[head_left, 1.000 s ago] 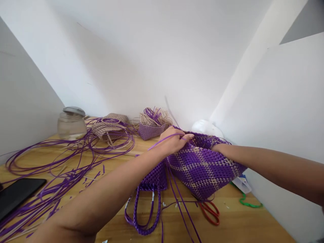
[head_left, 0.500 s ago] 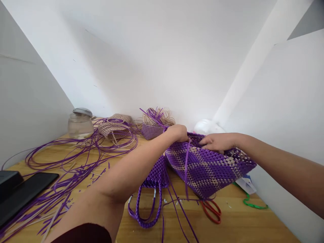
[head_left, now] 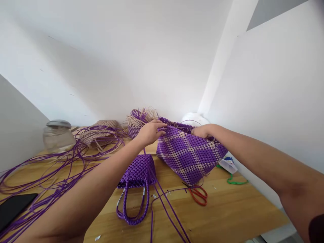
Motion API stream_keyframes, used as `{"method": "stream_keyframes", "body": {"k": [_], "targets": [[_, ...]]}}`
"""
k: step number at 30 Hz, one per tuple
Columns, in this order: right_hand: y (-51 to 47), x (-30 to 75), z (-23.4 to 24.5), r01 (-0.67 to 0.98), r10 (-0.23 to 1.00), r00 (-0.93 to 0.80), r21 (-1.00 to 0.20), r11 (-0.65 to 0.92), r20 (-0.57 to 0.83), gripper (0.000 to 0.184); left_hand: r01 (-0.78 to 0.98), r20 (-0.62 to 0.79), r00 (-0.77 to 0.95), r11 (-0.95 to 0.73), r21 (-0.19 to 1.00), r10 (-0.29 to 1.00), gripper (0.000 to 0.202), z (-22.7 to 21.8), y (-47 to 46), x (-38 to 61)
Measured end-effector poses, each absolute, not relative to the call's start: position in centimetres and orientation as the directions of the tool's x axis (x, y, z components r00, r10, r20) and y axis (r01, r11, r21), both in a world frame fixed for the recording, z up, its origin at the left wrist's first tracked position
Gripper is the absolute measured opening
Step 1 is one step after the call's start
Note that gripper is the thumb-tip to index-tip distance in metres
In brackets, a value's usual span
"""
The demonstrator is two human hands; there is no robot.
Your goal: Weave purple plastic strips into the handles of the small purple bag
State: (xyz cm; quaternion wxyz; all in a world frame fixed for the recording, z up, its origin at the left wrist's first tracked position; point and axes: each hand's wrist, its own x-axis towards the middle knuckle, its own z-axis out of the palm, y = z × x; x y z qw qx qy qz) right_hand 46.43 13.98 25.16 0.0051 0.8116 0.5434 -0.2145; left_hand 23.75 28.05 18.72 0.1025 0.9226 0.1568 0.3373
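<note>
Over wood-grain counter (head_left: pixel 227 216), purple-and-beige plaid woven basket (head_left: pixel 189 152): walls apparently woven, thin strand (head_left: pixel 190 120) left loose above its mouth. Left hand (head_left: pixel 151 131) at basket's left rim, right hand (head_left: pixel 204 131) inside; fingers partly hidden, grip of both unclear.

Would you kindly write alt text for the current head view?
A person's left hand is at the rim of a purple-and-beige woven basket, the right hand in its opening. On the wooden table lie a smaller purple bag, red-handled scissors, loose purple strips and a lidded jar.
</note>
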Motion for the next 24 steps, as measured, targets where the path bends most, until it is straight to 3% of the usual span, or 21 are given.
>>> {"method": "stream_keyframes", "body": {"k": [3, 6, 9, 11, 13, 16, 20, 24], "targets": [[13.0, 46.4, 27.5, 0.830, 0.866, 0.338, -0.316, -0.459, -0.369, 0.029, 0.243, 0.605, 0.708, -0.930, 0.275, 0.364, 0.036, 18.5, 28.0, 24.6], [10.2, 46.2, 28.4, 0.860, 0.921, 0.339, -0.334, -0.386, -0.193, 0.036, 0.252, 0.629, 0.668, -0.917, 0.311, 0.397, 0.033, 18.5, 27.5, 25.0], [6.8, 46.0, 25.7, 0.956, 0.958, 0.275, -0.079, -0.281, -0.086, 0.034, 0.149, 0.609, 0.583, -0.807, 0.571, 0.539, 0.030, 18.8, 26.4, 24.7], [5.2, 46.4, 22.8, 0.954, 0.956, 0.292, 0.058, -0.293, 0.023, 0.042, -0.040, 0.495, 0.551, -0.572, 0.819, 0.672, 0.037, 19.1, 25.3, 24.0], [4.7, 47.5, 20.4, 0.915, 0.919, 0.357, 0.135, -0.380, 0.170, 0.045, -0.225, 0.340, 0.569, -0.256, 0.940, 0.749, 0.043, 19.4, 23.9, 22.8], [5.9, 50.1, 19.3, 0.854, 0.847, 0.453, 0.137, -0.502, 0.277, 0.040, -0.347, 0.220, 0.594, -0.001, 0.938, 0.774, 0.041, 19.4, 22.0, 20.8], [10.0, 53.7, 21.2, 0.808, 0.791, 0.544, 0.079, -0.584, 0.279, 0.041, -0.328, 0.127, 0.623, 0.110, 0.938, 0.772, 0.036, 17.7, 20.4, 18.8], [15.5, 55.7, 22.7, 0.780, 0.768, 0.542, 0.136, -0.611, 0.341, 0.045, -0.298, 0.024, 0.637, 0.218, 0.929, 0.770, 0.031, 15.3, 19.8, 17.6]]}}
